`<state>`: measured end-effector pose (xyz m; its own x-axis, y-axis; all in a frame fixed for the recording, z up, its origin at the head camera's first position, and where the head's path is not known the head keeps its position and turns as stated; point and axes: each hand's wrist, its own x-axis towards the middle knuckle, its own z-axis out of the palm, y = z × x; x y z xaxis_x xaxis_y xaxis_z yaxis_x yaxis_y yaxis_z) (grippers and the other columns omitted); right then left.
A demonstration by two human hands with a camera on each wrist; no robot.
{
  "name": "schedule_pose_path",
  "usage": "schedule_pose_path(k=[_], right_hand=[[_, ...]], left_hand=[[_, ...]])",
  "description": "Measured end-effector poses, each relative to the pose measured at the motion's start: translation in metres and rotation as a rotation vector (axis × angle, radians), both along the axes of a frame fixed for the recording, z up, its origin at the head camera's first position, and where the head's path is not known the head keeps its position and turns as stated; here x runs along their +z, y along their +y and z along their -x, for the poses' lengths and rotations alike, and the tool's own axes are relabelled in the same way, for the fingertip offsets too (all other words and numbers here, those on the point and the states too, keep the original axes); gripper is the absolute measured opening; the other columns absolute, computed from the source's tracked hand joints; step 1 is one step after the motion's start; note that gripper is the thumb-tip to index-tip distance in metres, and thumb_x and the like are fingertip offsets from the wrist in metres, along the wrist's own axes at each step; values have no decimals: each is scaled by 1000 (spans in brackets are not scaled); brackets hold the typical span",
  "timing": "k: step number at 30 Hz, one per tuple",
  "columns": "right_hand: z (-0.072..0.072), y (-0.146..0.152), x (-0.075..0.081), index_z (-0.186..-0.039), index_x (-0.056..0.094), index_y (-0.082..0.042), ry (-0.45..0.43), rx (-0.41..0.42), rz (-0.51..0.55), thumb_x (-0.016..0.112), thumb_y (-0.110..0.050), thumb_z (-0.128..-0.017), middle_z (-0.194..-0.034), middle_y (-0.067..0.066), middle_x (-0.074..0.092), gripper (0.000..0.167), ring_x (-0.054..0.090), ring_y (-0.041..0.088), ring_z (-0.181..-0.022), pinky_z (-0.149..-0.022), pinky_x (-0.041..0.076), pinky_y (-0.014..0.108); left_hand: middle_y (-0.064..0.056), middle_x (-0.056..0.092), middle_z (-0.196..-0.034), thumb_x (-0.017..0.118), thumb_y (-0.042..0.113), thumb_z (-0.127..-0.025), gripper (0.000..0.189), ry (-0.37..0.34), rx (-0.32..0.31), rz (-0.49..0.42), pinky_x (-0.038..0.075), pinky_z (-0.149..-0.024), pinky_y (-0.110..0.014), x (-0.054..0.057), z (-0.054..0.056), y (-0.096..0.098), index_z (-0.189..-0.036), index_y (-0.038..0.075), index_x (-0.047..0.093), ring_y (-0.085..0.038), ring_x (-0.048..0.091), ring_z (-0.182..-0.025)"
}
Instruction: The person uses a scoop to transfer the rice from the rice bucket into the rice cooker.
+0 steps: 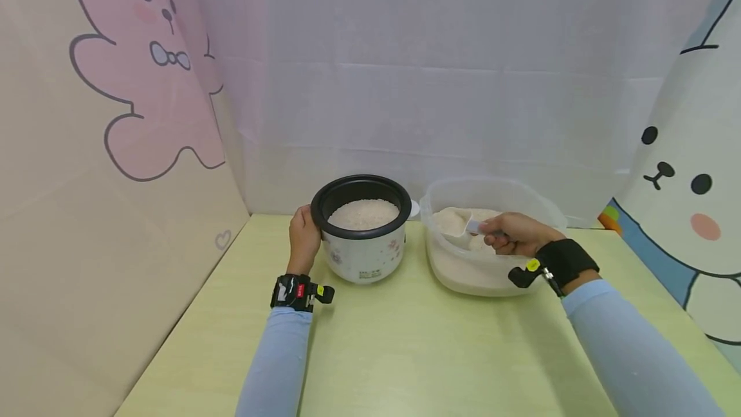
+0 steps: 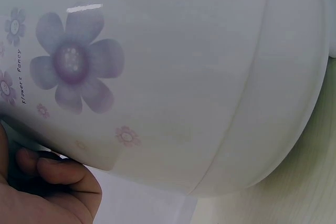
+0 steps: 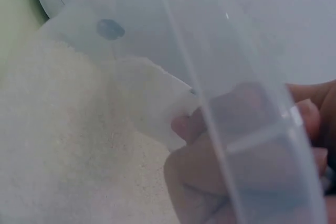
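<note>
A white rice cooker [image 1: 363, 256] with a black rim and flower prints stands on the table, lidless, with white rice [image 1: 363, 215] inside. My left hand [image 1: 303, 240] grips its left side just below the rim. In the left wrist view the fingers [image 2: 68, 174] curl at the cooker's wall [image 2: 173, 77]. To the right, a clear plastic tub [image 1: 492, 278] holds more rice. My right hand [image 1: 518, 234] reaches over its near rim and pinches the handle of a white scoop [image 1: 457, 224], whose bowl carries rice. Through the tub's wall, the right wrist view shows the scoop [image 3: 152, 98] blurred.
The pale yellow-green table [image 1: 417, 346] runs from the cooker and tub toward me. A white curtain [image 1: 405, 82] hangs close behind both. A fabric wall with a pink bear [image 1: 156, 82] is on the left, and one with a white cartoon animal [image 1: 677, 211] on the right.
</note>
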<state>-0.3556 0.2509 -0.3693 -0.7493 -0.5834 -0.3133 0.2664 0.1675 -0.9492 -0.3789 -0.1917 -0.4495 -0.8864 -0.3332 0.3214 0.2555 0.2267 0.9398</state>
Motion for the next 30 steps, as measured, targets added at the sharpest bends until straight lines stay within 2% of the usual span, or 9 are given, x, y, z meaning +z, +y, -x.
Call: schedule_pose_path(k=[9,11,16,22,26,30], right_hand=[[0,3,3,-134,30,6,-122,-148,206,24,-16,-113,-76,-3,40,32,19,8,-60,-54,24,21],[0,3,4,-134,30,6,-128,-182,228,23,-17,-113,-76,-2,40,32,19,8,-60,-53,25,20],[-4,5,9,-133,30,5,-123,-205,304,21,-17,-112,-77,-2,41,31,18,8,-61,-54,24,21],[-13,-3,27,-134,27,-1,-164,-286,422,24,-18,-113,-80,0,40,28,16,8,-63,-55,23,20],[-19,-20,42,-139,22,-3,-204,-348,488,25,-19,-113,-83,0,41,31,20,7,-62,-56,25,20],[-25,-40,54,-144,15,-5,-215,-373,530,24,-18,-112,-86,1,41,36,23,8,-62,-56,27,20]], left_hand=[[-10,54,-86,35,26,-110,37,5,8,8,44,-61,-26,0,0,0,-115,0,61,-19,53,-68],[-10,54,-86,35,27,-111,37,4,5,11,44,-62,-27,1,0,0,-115,0,61,-19,53,-69],[-10,55,-88,35,27,-111,38,0,8,15,44,-63,-27,1,0,-1,-115,0,61,-20,53,-71],[-11,55,-89,36,27,-110,38,-13,11,18,44,-63,-28,1,-1,0,-117,0,61,-20,53,-72],[-11,55,-90,35,27,-110,37,-10,8,16,44,-65,-29,1,-1,0,-117,0,61,-20,53,-72],[-10,54,-90,35,28,-110,37,-13,3,9,44,-65,-29,2,-2,0,-117,1,60,-21,53,-73]])
